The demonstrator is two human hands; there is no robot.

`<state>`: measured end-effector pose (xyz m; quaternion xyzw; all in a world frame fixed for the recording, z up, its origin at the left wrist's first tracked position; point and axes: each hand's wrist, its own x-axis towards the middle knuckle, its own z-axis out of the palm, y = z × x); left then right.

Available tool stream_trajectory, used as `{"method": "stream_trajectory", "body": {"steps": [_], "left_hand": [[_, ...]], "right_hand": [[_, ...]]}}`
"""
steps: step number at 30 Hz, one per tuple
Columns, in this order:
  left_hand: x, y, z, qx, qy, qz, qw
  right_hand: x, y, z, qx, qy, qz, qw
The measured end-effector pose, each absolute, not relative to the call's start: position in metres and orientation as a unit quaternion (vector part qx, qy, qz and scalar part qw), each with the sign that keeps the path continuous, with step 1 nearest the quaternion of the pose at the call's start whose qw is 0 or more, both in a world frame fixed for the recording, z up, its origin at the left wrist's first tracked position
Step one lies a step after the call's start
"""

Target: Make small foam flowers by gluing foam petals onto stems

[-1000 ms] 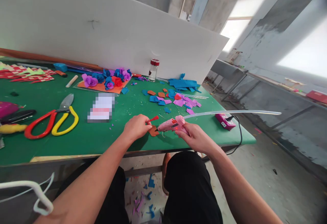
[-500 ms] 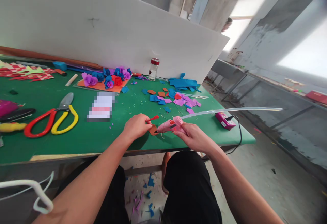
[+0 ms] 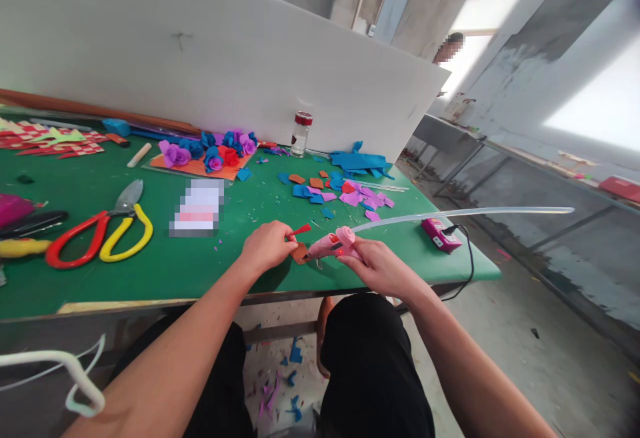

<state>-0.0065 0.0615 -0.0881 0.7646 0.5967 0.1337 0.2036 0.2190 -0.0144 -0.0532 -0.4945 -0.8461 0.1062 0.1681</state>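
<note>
My right hand is closed round the grip of a pink glue gun, whose red light is lit. A long clear glue stick juts from its back to the right. The nozzle tip meets or hovers just over an orange-brown paper petal on the table; which, I cannot tell. Beside that petal my left hand is pinched on a small twisted red paper piece, its flared end pointing right. The left fingertips are at the petal's left edge; whether they touch it is unclear.
Behind my hands lie loose paper petals, paper flowers and a red-capped jar. Red-and-yellow-handled scissors are at left, a purple power box with a black cord at right. A white board backs the green table.
The glue stick's far end has shifted slightly right and up. Both hands stay almost in place. A person in the background has come further into view beyond the board.
</note>
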Motion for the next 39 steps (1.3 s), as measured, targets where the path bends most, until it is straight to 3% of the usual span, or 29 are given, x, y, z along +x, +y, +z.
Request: {"method": "stream_trajectory", "body": {"steps": [39], "left_hand": [[-0.0066, 0.0616, -0.0881, 0.764, 0.595, 0.135, 0.209]], "right_hand": [[0.2194, -0.0136, -0.0519, -0.484, -0.853, 0.089, 0.173]]}}
